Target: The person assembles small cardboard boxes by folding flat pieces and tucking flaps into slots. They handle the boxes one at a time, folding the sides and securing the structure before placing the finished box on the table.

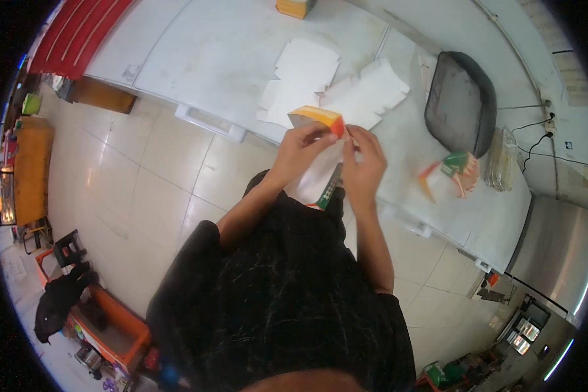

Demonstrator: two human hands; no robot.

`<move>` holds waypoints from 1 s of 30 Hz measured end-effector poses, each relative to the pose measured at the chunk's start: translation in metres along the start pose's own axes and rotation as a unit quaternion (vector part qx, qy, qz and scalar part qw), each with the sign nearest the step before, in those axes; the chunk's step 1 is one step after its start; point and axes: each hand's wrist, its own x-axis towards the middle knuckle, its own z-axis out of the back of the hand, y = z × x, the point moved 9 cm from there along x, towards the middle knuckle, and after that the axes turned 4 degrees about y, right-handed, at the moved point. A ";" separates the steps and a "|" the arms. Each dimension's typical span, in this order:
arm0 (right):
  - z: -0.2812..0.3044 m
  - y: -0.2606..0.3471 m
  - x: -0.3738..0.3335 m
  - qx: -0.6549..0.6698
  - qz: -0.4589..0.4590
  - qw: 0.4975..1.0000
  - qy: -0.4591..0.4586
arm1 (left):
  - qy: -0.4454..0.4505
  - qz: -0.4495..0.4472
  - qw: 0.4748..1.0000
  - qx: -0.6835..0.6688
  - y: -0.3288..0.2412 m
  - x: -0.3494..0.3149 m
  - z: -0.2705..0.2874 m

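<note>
My left hand (299,153) pinches a partly folded cardboard carton (323,119) by its upper panel, yellow and orange outside. My right hand (364,159) has its fingertips closed on the same carton's right edge. The carton's pale inner side and a green patterned end hang between my forearms, in front of my black shirt. Just beyond my hands, two flat white carton blanks (299,75) with notched edges lie on the white counter (222,46). Exactly how the panels meet under my fingers is hidden.
At the right lies a loose green, red and white carton piece (457,166). Beyond it are a black-rimmed tray (460,104) and a stack of clear containers (502,160). A yellow box (295,8) stands at the far edge. An orange crate (111,326) sits lower left.
</note>
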 end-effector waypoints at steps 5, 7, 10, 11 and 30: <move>0.006 -0.003 0.010 0.054 -0.046 0.997 0.029 | -0.025 -0.038 0.997 0.062 -0.010 -0.002 -0.002; 0.004 -0.001 0.012 0.059 -0.023 0.997 0.039 | -0.028 -0.059 0.995 0.075 -0.014 -0.001 -0.003; 0.002 -0.002 0.015 0.074 -0.020 0.996 0.036 | -0.040 -0.084 0.992 0.083 -0.016 0.003 0.000; 0.002 -0.002 0.016 0.086 -0.027 0.995 0.038 | -0.045 -0.091 0.991 0.083 -0.019 0.004 0.001; 0.000 0.020 0.023 -0.015 0.028 0.997 0.066 | -0.048 -0.095 0.988 0.108 -0.029 0.003 0.006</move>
